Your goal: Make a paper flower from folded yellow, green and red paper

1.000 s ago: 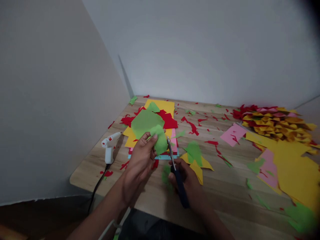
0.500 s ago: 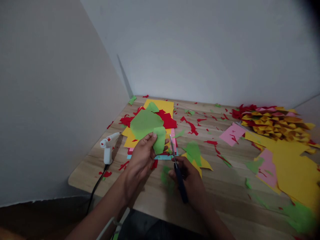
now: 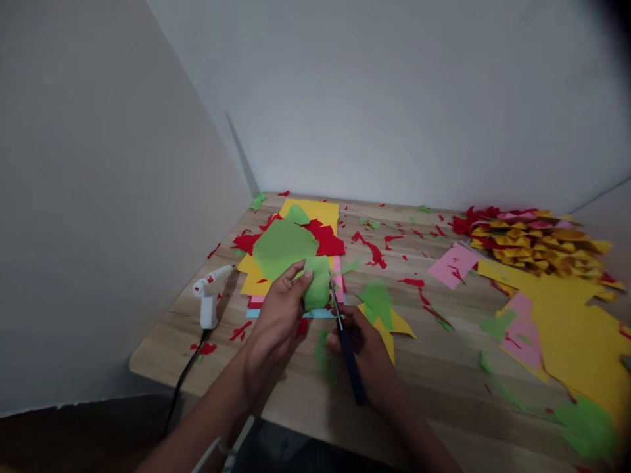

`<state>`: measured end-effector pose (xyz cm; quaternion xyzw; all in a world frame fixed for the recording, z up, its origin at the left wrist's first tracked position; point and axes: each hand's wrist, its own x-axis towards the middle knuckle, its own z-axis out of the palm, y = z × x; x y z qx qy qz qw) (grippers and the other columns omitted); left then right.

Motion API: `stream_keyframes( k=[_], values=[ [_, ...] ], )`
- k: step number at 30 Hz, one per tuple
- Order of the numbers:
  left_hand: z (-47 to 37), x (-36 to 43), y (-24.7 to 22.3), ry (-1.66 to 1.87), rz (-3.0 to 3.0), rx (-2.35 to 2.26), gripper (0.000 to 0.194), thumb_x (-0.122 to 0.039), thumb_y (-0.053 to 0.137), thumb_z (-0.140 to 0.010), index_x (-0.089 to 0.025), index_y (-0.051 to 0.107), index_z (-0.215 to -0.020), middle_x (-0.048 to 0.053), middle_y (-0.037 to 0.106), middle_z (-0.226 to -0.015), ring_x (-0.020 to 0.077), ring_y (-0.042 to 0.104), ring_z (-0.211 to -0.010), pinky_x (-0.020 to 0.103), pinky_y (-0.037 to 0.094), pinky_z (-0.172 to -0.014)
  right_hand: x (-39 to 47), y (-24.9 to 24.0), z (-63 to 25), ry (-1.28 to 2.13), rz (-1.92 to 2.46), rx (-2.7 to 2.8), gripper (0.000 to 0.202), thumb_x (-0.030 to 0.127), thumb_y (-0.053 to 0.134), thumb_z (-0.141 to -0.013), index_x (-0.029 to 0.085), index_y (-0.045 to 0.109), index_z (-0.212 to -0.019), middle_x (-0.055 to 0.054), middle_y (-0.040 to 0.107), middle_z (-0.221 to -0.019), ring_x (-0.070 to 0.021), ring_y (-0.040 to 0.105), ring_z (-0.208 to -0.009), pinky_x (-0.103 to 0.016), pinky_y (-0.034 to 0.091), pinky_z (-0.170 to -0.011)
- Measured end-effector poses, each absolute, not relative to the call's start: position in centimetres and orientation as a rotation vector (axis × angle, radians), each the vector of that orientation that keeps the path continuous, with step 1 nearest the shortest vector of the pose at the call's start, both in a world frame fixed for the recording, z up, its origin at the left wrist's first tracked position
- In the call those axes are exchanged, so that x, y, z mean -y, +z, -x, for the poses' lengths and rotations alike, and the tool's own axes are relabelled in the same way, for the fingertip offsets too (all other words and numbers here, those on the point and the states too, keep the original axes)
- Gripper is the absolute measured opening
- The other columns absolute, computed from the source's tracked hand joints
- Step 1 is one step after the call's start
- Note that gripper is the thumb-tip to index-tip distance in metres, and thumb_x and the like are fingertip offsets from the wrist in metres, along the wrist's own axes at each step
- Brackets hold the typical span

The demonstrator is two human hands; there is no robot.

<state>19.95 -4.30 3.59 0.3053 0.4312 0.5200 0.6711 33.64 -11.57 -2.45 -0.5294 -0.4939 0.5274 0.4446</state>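
The left hand [image 3: 280, 303], fingers pinching green paper [image 3: 318, 282], partly hides stacked coloured sheets [image 3: 320, 211] between a white glue gun [image 3: 208, 310] and red scraps [image 3: 376, 255], while the right hand [image 3: 369, 351] has fingers clamped on scissors [image 3: 349, 351].

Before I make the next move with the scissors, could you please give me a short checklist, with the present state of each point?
1. Left hand grips the green piece: ok, pinched at its left edge.
2. Right hand grips the scissors: ok, by the dark handle.
3. Blades touching the green piece: cannot tell; they are at its right edge, but contact is unclear.
4. Left fingers clear of the blades: cannot tell; the green piece may hide some fingertips.
5. Glue gun apart from both hands: ok, it is on the table, off to the left.
6. Table free of scraps: not ok, red scraps lie scattered across it.
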Motion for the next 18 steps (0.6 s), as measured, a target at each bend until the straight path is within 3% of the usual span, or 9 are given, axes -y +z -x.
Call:
stream_keyframes(
  k=[6,11,15,18],
  values=[
    [-19.95,4.67,3.34,1.128,-0.715,-0.97,0.053,-0.029,0.081,-0.076,-0.016,0.059,-0.122,0.002,0.071,-0.086,0.011,0.063,-0.07,0.022,0.049,-0.069,11.37,-2.14,-33.44,1.288,1.292,1.199,0.039,0.035,0.067,-0.084,0.022,0.056,-0.119,0.003,0.056,-0.079,-0.0146,0.053,-0.071,-0.027,0.043,-0.065],
    [-20.15,4.89,3.49,1.149,-0.741,-0.953,0.042,-0.03,0.082,-0.075,-0.015,0.062,-0.108,-0.001,0.07,-0.08,0.0091,0.063,-0.066,0.019,0.05,-0.066,11.21,-2.17,-33.32,1.329,1.273,1.114,0.037,0.043,0.073,-0.079,0.021,0.061,-0.107,0.007,0.045,-0.066,-0.0111,0.044,-0.055,-0.024,0.039,-0.05],
    [-19.92,4.48,3.51,1.146,-0.765,-0.941,0.034,-0.034,0.084,-0.073,-0.014,0.062,-0.092,0.001,0.072,-0.076,0.013,0.068,-0.062,0.021,0.054,-0.061,11.08,-2.41,-33.59,1.311,1.332,1.032,0.046,0.048,0.079,-0.072,0.022,0.061,-0.106,0.006,0.049,-0.069,-0.0101,0.045,-0.05,-0.023,0.04,-0.044],
    [-19.42,4.25,3.31,1.113,-0.764,-0.989,0.032,-0.032,0.082,-0.075,-0.016,0.061,-0.093,0.004,0.074,-0.08,0.016,0.071,-0.062,0.024,0.057,-0.059,11.01,-2.01,-34.2,1.325,1.332,0.996,0.05,0.055,0.075,-0.074,0.022,0.057,-0.108,0.006,0.048,-0.069,-0.0111,0.046,-0.049,-0.024,0.04,-0.041]
  ],
)
